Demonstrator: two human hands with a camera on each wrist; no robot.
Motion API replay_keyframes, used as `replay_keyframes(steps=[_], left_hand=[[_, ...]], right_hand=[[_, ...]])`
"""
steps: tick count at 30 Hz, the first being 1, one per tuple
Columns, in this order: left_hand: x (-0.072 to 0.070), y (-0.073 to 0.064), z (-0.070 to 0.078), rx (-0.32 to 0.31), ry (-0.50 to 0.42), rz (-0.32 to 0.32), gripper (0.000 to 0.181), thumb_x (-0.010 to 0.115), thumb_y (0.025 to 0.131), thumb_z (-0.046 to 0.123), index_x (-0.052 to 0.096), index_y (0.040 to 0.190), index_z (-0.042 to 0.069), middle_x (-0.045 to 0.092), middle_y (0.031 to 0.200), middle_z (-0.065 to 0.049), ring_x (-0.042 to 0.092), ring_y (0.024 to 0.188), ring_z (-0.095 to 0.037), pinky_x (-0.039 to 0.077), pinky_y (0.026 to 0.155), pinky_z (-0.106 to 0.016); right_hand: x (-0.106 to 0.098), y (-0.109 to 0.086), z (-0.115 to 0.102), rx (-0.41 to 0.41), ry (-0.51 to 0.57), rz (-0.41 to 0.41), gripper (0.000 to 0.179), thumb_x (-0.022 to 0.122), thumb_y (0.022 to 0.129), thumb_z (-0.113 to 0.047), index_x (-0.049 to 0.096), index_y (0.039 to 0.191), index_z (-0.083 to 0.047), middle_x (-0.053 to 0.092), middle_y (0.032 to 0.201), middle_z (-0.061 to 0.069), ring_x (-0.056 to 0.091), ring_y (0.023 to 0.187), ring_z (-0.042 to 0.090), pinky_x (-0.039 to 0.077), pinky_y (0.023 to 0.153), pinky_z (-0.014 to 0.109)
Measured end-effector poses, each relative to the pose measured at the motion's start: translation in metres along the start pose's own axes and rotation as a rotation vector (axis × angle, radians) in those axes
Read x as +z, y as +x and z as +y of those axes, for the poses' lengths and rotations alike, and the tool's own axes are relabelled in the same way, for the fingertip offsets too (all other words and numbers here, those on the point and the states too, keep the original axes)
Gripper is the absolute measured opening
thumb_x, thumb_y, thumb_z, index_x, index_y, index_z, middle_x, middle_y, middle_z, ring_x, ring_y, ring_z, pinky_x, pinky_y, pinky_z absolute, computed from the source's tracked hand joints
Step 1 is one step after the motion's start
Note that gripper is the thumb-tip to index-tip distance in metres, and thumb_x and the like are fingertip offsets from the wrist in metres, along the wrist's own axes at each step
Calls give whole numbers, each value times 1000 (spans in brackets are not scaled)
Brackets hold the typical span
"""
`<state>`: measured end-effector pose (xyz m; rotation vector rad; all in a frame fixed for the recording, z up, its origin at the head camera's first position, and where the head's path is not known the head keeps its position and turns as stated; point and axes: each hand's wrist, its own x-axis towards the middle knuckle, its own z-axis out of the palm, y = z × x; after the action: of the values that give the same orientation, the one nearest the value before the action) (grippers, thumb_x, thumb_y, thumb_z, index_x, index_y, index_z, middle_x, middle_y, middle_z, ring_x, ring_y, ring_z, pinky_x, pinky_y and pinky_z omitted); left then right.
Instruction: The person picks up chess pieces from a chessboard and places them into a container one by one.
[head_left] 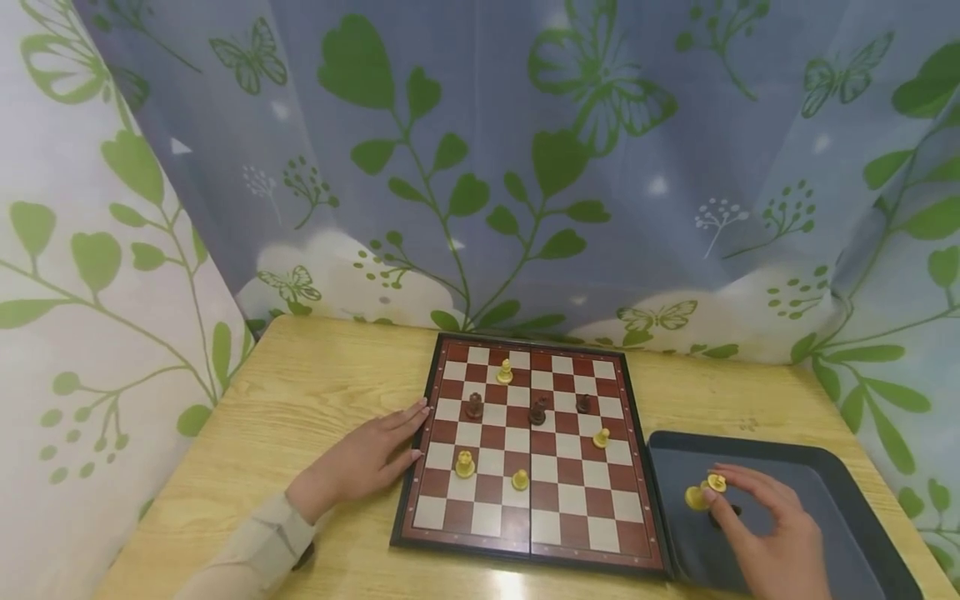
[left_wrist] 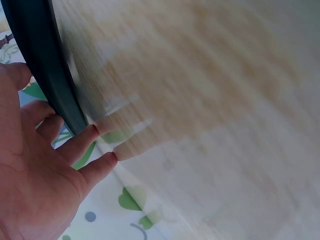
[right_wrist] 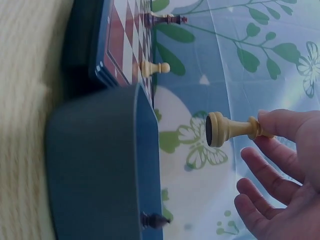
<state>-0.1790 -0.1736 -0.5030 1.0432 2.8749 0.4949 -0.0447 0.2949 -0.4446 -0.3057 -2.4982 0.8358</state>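
In the head view my right hand [head_left: 776, 521] is above the tray and pinches a tall pale-yellow chess piece [head_left: 696, 498] by its upper end. The right wrist view shows this piece [right_wrist: 225, 130] tilted, its dark-bottomed base clear of the tray; my fingers partly cover its top. Extended fingers of my left hand [head_left: 367, 457] touch the left edge of the chessboard [head_left: 558, 527]. On the board stand several pieces, among them a yellow pawn [head_left: 602, 437], another yellow pawn [head_left: 521, 481], a larger yellow piece [head_left: 464, 465] and a dark piece [head_left: 537, 412].
A dark blue-grey tray [head_left: 802, 458] adjoins the board's right side. Inside it stands a dark pointed chess piece [right_wrist: 155, 220], partly behind my right hand in the head view. The wooden table [head_left: 330, 358] backs onto a leaf-patterned curtain [head_left: 480, 167].
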Motion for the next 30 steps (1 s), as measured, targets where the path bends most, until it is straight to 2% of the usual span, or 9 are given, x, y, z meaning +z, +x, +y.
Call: replay_keyframes(steps=[4,5,7,10,12,14,17,25,30], left_hand=[[-1,-1,0,4,-1,-6,63,46,108,41,31,160,9,23,168,-6,38,148,-34,36,119,-55],[-1,-1,1,7,-2,-3,63,46,108,41,31,160,9,23,168,-6,38,147,-35,36,118,-56],[-2,0,1,8,-1,-1,63,46,108,41,31,160,9,23,168,-6,38,147,-35,36,118,-56],[-3,0,2,10,1,3,63,46,108,41,31,160,9,23,168,-7,38,147,-35,37,118,-55],[-3,0,2,9,2,1,63,46,108,41,31,160,9,23,168,-7,38,147,-34,37,118,-55],[-3,0,2,8,-1,-1,63,47,108,41,31,160,8,23,168,-7,38,147,-34,37,118,-55],[-3,-1,2,6,-2,-6,63,48,108,40,31,160,8,24,168,-7,39,147,-34,37,118,-55],[-3,-2,3,5,6,-9,63,46,108,41,31,160,9,24,168,-7,38,148,-34,37,118,-54],[-5,1,2,14,-2,0,62,47,108,39,32,159,7,25,167,-9,39,147,-36,37,118,-56]], right_hand=[[-4,2,5,30,1,37,27,86,83,-15,79,109,-14,52,103,-42,37,103,-21,37,83,17],[-6,3,6,40,5,44,27,86,83,-14,79,109,-14,53,102,-42,37,103,-22,36,83,15],[-8,5,8,66,0,41,27,85,84,-16,78,111,-14,64,105,-30,36,103,-22,36,83,15],[-13,9,11,95,-23,26,28,83,87,-20,78,113,-14,68,107,-21,36,101,-25,38,82,16],[-16,11,12,102,-33,14,28,82,88,-23,77,114,-15,68,107,-21,35,100,-26,39,81,18],[-19,12,13,103,-34,10,28,82,88,-24,78,114,-15,59,103,-34,35,99,-27,38,79,15],[-21,13,16,110,-33,6,28,82,89,-24,77,115,-15,50,100,-42,36,97,-28,39,79,16],[-28,13,29,146,-47,23,27,81,89,-21,77,114,-12,43,97,-48,35,94,-29,36,75,7],[-31,14,35,209,-60,50,28,81,89,-24,78,114,-14,44,94,-47,35,91,-30,36,74,8]])
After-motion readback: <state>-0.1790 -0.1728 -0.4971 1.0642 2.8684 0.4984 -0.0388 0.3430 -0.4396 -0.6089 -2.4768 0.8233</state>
